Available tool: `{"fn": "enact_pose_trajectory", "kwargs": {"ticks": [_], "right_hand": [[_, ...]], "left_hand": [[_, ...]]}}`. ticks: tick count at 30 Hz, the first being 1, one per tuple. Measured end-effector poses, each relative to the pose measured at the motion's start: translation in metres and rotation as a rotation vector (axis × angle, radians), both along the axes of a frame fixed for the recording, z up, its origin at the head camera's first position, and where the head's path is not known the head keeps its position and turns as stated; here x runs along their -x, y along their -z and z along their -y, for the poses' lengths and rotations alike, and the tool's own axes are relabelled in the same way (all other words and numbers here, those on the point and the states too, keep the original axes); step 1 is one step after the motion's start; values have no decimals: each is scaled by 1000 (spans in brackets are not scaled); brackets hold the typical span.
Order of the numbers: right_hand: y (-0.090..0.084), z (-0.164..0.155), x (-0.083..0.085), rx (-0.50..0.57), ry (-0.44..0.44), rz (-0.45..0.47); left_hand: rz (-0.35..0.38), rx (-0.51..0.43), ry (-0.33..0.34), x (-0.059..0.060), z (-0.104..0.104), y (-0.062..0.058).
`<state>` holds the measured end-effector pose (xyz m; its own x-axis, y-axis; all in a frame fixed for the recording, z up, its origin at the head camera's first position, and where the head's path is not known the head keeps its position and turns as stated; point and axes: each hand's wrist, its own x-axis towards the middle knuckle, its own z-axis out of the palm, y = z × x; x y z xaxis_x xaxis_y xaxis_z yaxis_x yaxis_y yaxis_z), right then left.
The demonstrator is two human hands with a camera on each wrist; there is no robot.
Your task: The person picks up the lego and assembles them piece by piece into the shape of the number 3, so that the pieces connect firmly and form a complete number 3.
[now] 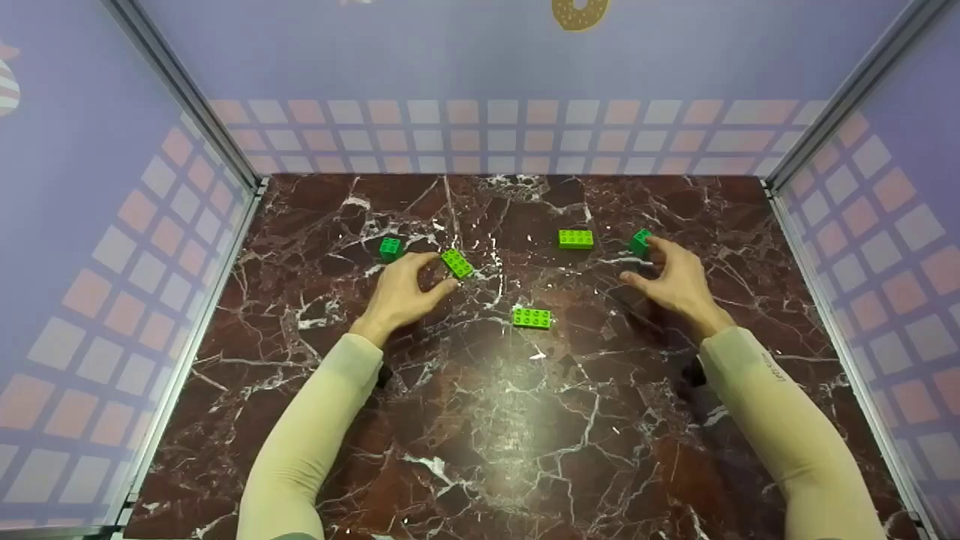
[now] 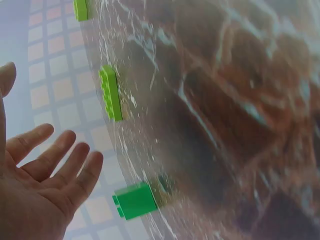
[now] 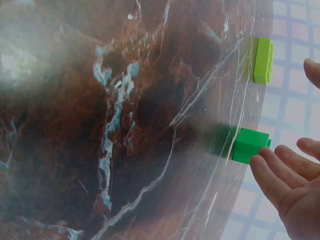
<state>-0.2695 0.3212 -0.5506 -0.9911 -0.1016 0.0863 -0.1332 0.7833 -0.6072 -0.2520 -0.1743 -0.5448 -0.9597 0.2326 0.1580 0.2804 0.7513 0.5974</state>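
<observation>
My left hand (image 1: 403, 291) hovers over the left part of the tabletop, thumb apart from the relaxed fingers, holding nothing. Just past its fingertips lies a lime-green eight-stud toy brick (image 1: 457, 263), set at a slant. A small dark green four-stud brick (image 1: 390, 248) sits behind that hand, and the left wrist view also shows this dark green brick (image 2: 135, 201) below the fingers. On the right, my right hand (image 1: 681, 283) has thumb and fingers spread. Its fingertips overlap another dark green brick (image 3: 250, 145), without closing round it.
Two more lime-green bricks lie between the hands: one farther back (image 1: 576, 239), one nearer the middle (image 1: 532, 319). The dark red marbled tabletop (image 1: 517, 427) is bounded by a back wall (image 1: 480, 67) and side walls with metal edge strips.
</observation>
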Motion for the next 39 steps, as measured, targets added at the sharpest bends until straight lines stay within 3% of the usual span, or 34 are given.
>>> {"fn": "enact_pose_trajectory", "kwargs": {"ticks": [7, 15, 22, 30, 32, 34, 37, 39], "right_hand": [[5, -5, 7, 144, 59, -19], [17, -15, 15, 167, 191, -8], [21, -14, 24, 196, 244, 17], [18, -13, 34, 201, 267, 38], [17, -14, 36, 194, 273, 39], [18, -15, 39, 187, 279, 43], [19, -15, 43, 196, 282, 63], [20, -14, 44, 203, 286, 84]], "left_hand": [[57, -72, 55, -3, -24, 2], [144, -164, 182, -4, -61, 4], [172, -145, 246, -4, -85, 10], [175, -83, 288, -4, -95, 23], [170, -78, 299, 5, -97, 43], [159, -76, 306, 9, -100, 54], [157, -81, 310, 14, -104, 64], [146, -59, 309, 12, -108, 62]]}}
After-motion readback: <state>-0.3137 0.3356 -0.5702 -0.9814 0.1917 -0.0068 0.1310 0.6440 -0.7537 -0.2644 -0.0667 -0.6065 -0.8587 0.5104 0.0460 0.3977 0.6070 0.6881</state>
